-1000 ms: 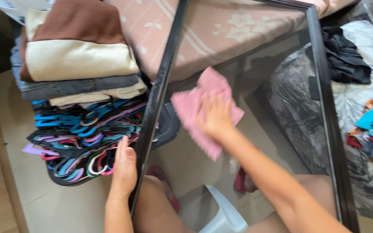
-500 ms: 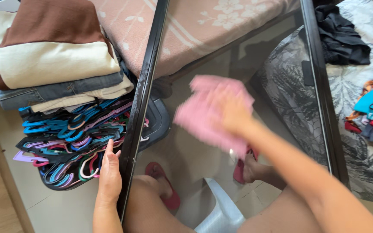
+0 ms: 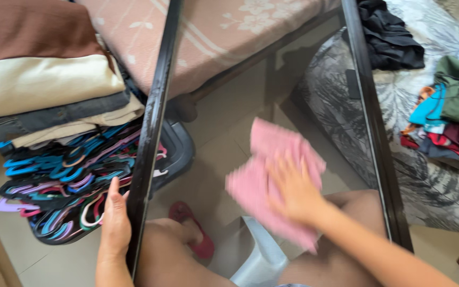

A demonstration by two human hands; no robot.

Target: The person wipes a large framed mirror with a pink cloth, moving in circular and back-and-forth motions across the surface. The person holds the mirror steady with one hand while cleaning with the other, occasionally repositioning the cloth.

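- Pink cloth [image 3: 264, 175]: pressed flat against the glass pane [image 3: 229, 133], toward its lower middle, and blurred by motion.
- Right hand [image 3: 293, 194]: laid palm-down on the cloth, fingers spread over it rather than closed round it.
- Left hand [image 3: 115, 223]: set flat along the left black frame bar [image 3: 152, 127], fingers straight, nothing clasped.
- Glass pane: bounded by two black frame bars, the right one [image 3: 370, 127] running down toward the knees; floor tiles, a red slipper [image 3: 192, 231] and a white stool [image 3: 258, 260] are seen through it.
- Coloured hangers [image 3: 65, 180]: heaped in a dark basket [image 3: 179, 149], just left of the frame.
- Folded clothes [image 3: 43, 74]: stacked above the hangers.
- Loose garments [image 3: 447, 117]: piled on a patterned bed at the right.
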